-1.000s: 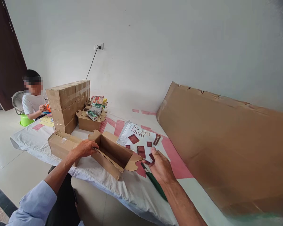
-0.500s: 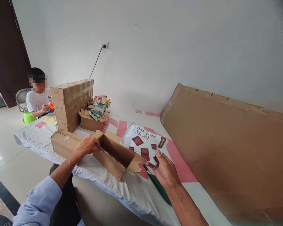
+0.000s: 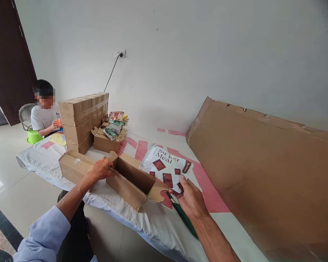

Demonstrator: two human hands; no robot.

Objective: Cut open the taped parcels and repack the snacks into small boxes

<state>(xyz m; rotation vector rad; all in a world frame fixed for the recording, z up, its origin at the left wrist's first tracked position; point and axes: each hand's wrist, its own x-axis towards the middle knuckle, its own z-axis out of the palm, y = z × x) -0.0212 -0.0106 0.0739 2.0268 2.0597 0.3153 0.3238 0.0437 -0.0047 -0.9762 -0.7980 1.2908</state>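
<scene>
An open cardboard box [image 3: 128, 187] with raised end flaps lies at the centre of the cloth-covered surface. My left hand [image 3: 101, 170] is closed on the box's near left edge. Just right of the box, my right hand [image 3: 190, 193] grips the lower right corner of a white "Super Meal" packet [image 3: 164, 163], thumb on top. The packet has dark red squares and tilts beside the far side of the box. A closed, taped box [image 3: 75, 165] lies left of my left hand.
Stacked taped boxes [image 3: 79, 122] stand at the back left, beside a smaller box [image 3: 106, 142] topped with food packets [image 3: 114, 125]. A large cardboard sheet [image 3: 262, 163] leans at the right. A person [image 3: 45, 116] holding something orange sits at the far left.
Almost nothing differs. The packet and the open box have shifted very slightly, with both hands still holding the same places.
</scene>
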